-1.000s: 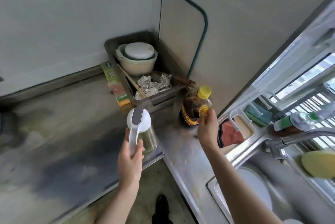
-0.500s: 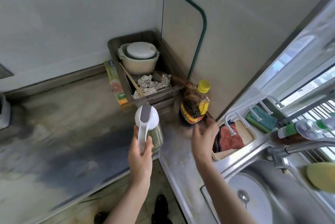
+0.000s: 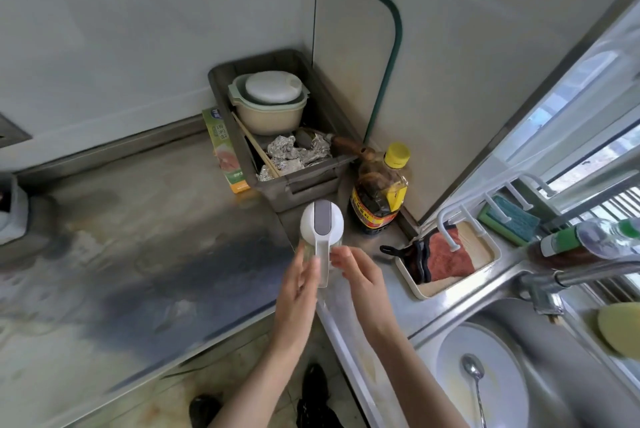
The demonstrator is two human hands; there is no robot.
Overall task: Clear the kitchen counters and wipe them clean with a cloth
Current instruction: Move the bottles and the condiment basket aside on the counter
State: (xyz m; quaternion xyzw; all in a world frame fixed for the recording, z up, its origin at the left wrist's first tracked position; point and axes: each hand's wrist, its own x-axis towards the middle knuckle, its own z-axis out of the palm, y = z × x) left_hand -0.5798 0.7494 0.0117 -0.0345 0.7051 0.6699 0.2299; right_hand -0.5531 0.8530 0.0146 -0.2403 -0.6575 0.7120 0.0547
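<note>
A glass oil dispenser [image 3: 322,225] with a white lid and grey lever stands or hangs just over the steel counter [image 3: 145,226] near the corner. My left hand [image 3: 299,284] holds its white handle from the left. My right hand [image 3: 360,271] touches the dispenser's glass body from the right with loosely bent fingers. A dark sauce bottle [image 3: 379,192] with a yellow cap stands free behind the dispenser. A red-and-black cloth [image 3: 446,258] lies in a beige tray [image 3: 446,289] beside the sink.
A grey bin [image 3: 298,185] in the corner holds bowls, foil and chopsticks. A green box [image 3: 225,150] lies beside it, and a board [image 3: 353,46] leans on the wall. To the right are a sponge [image 3: 509,219], a tap [image 3: 571,275], and a plate [image 3: 498,358] with a spoon in the sink.
My right hand let go of the sauce bottle and came back to the dispenser. My left hand carried the dispenser rightward toward the corner.
</note>
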